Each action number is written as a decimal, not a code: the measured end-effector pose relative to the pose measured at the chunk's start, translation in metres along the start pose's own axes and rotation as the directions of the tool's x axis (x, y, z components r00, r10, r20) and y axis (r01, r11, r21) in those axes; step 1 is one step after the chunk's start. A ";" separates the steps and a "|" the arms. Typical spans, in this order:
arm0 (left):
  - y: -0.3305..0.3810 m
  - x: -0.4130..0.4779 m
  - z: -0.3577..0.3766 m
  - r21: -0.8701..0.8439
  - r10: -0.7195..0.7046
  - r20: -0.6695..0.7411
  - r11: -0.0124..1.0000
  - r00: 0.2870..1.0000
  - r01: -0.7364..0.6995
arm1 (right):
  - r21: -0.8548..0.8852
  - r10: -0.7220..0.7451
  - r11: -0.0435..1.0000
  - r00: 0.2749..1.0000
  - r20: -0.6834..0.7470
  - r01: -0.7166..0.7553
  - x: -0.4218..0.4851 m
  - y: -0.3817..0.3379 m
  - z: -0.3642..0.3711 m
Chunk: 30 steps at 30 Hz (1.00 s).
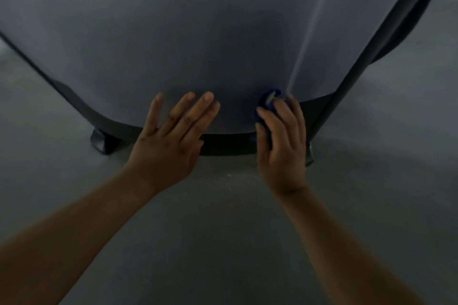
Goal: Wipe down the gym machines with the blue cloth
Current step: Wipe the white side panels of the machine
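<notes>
Left hand (171,141) lower centre of head view, fingers straight and spread, flat on grey machine panel (198,32). Right hand (282,143) centre-right, gripping blue cloth (262,104), pressed against panel's lower edge above black base trim (228,143).

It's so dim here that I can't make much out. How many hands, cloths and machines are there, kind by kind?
Large smooth grey gym machine with black base trim: 1
Bunched dark blue fabric cloth: 1
Bare hands: 2 (left hand flat on the machine, right hand gripping the cloth)
Total: 4
</notes>
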<state>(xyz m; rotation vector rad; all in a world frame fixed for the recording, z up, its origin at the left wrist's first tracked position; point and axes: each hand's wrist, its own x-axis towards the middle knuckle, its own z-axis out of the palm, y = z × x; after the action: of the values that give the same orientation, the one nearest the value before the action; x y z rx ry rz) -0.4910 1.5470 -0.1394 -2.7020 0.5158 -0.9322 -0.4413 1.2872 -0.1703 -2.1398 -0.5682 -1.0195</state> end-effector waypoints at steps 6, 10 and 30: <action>-0.031 -0.018 0.015 0.061 -0.035 -0.067 0.997 0.997 0.039 | -0.296 -0.629 0.532 0.604 0.489 0.794 0.009 0.029 0.039; -0.034 -0.038 0.031 0.016 -0.075 -0.026 0.997 0.997 0.076 | -0.109 -0.696 0.199 0.219 0.684 0.974 0.033 0.069 0.020; -0.008 -0.065 0.075 -0.736 -0.813 0.268 0.174 0.518 0.654 | 0.105 -0.420 -0.096 -0.136 0.897 0.990 0.044 -0.057 0.106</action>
<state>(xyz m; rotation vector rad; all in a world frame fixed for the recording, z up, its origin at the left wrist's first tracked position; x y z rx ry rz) -0.4893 1.5883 -0.2293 -3.7835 -0.7721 -1.4540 -0.3983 1.4074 -0.1607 -2.6883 -2.9314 -0.8877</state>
